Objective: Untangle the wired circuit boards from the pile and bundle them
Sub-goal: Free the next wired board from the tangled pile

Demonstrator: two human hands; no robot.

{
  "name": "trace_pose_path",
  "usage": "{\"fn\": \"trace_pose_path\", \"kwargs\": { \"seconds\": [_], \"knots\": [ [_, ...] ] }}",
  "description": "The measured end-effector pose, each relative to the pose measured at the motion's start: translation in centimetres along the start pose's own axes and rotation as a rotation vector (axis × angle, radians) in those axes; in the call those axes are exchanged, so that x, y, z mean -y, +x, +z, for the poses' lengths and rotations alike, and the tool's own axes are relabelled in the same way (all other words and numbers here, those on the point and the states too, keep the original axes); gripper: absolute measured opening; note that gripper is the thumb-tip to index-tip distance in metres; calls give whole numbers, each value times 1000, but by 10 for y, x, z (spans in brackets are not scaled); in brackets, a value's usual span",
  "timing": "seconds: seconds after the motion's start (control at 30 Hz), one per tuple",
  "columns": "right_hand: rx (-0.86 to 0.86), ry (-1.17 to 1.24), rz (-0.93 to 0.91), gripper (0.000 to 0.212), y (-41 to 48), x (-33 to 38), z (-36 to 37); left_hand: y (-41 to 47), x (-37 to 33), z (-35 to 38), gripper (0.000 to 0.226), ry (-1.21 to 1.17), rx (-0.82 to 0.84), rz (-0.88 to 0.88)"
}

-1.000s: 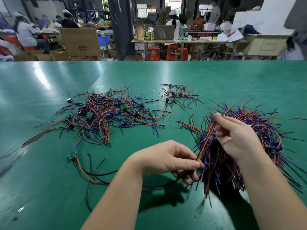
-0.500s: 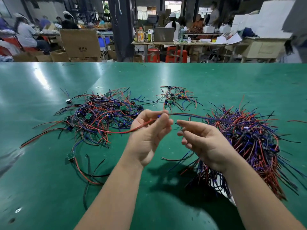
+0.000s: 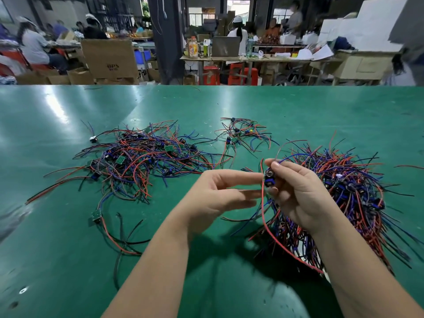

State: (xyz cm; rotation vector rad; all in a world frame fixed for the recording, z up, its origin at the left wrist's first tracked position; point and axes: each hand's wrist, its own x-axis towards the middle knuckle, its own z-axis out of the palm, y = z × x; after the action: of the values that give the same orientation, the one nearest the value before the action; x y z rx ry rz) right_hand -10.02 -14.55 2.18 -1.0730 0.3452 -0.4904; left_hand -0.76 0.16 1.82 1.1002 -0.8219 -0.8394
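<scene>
The right hand (image 3: 296,196) is over the middle of the green table (image 3: 298,106), on the person's side. It pinches a small circuit board (image 3: 268,178) between thumb and fingertips, lifted off the surface. A blue wire arcs up from the board. A red wire (image 3: 262,210) drops from it and loops down to the right, under the forearm. The left hand (image 3: 213,193) is just beside the right, its fingers loose and nearly straight, gripping nothing. Its index finger points at the board and the tip comes right up to it, but I cannot tell whether it touches.

The bundle (image 3: 348,191) lies beneath and behind the right hand, toward the right edge of the table. It is a thick sheaf of red, blue, purple and black wires with dark parts at its core and wire ends fanning out. Whether the right hand's lower fingers also hold it cannot be seen.

The pile (image 3: 142,161) of tangled wired boards lies on the left half of the table, well apart from the hands, with several green boards showing among the wires. A small clump (image 3: 243,134) of wires lies farther back near the middle, apart from both. One loose board (image 3: 96,214) with red and black wires lies alone between the pile and the near edge.
</scene>
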Motion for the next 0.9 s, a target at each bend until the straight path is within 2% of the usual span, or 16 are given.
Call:
{"fn": "trace_pose_path", "kwargs": {
  "seconds": [0.1, 0.2, 0.27, 0.37, 0.43, 0.5, 0.6, 0.67, 0.8, 0.9],
  "knots": [
    [8, -63, -2, 12, 1, -2, 0, -2, -6, -5, 13, -10, -85, -103],
    [18, -239, -36, 17, 1, -14, 5, 3, 6, 2, 12, 176, -221, -116],
    [20, -383, -74, 10, 0, -20, 7, 6, 14, 7, 9, 256, -280, -125],
    [-2, -454, -85, 6, 0, -21, 3, 6, 17, 11, 8, 284, -299, -181],
    [-19, -458, -69, 8, 1, -18, 2, 6, 15, 11, 9, 275, -252, -242],
    [-63, -376, -66, 12, 3, -12, 0, 3, 13, 11, 9, 265, -141, -318],
    [-199, -115, -75, 12, 6, 3, -10, -2, 10, 10, 10, 258, 76, -401],
    [-277, 27, -89, 13, 8, 9, -17, -4, 10, 10, 13, 262, 150, -422],
    [-473, 340, -223, 12, 12, 16, -23, -5, 10, 7, 11, 397, 187, -418],
    [-529, 336, -324, 12, 10, 23, -28, -1, 9, 5, 7, 292, 3, -311]
  ]
}}
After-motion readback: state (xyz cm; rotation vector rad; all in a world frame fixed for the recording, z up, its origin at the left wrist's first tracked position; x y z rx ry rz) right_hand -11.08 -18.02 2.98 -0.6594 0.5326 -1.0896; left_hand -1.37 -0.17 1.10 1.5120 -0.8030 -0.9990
